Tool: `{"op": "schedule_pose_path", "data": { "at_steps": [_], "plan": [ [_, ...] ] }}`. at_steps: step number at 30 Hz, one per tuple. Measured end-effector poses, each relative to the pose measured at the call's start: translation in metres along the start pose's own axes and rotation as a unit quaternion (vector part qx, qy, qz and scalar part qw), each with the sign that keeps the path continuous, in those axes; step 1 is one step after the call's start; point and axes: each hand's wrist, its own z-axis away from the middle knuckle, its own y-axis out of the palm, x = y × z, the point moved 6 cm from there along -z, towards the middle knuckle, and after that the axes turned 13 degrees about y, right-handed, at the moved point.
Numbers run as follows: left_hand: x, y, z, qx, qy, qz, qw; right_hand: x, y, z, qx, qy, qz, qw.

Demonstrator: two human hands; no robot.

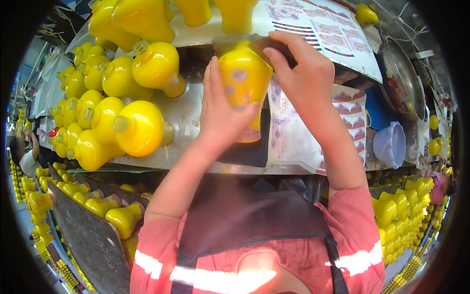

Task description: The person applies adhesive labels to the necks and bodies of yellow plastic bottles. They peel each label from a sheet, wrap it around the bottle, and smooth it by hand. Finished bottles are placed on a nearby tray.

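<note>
Bottle [259, 73] at centre frame — flowers [239, 75] on; bottles [139, 128] at left look bare.
Left hand's [220, 110] fingers grip it; right hand's [308, 68] pinch a dark pad [281, 48] — decal sheets [350, 115] lie right.

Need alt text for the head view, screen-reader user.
A person's left hand holds a glossy yellow bottle with a floral print, while the right hand holds a dark, blurred flat piece at its wide end. More yellow bottles lie on their sides to the left; printed sheets and a pale blue bucket are to the right.
</note>
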Motion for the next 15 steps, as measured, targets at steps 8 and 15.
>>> {"op": "schedule_pose_path", "data": {
  "at_steps": [8, 15],
  "plan": [
    [-0.039, -0.011, 0.043, 0.05, 0.105, -0.064, 0.991, -0.017, 0.001, 0.013, 0.025, 0.037, 0.011, 0.999],
    [-0.026, -0.014, 0.048, -0.021, 0.202, -0.072, 0.977, -0.091, 0.007, 0.034, 0.073, 0.331, -0.29, 0.895]
  ]
}}
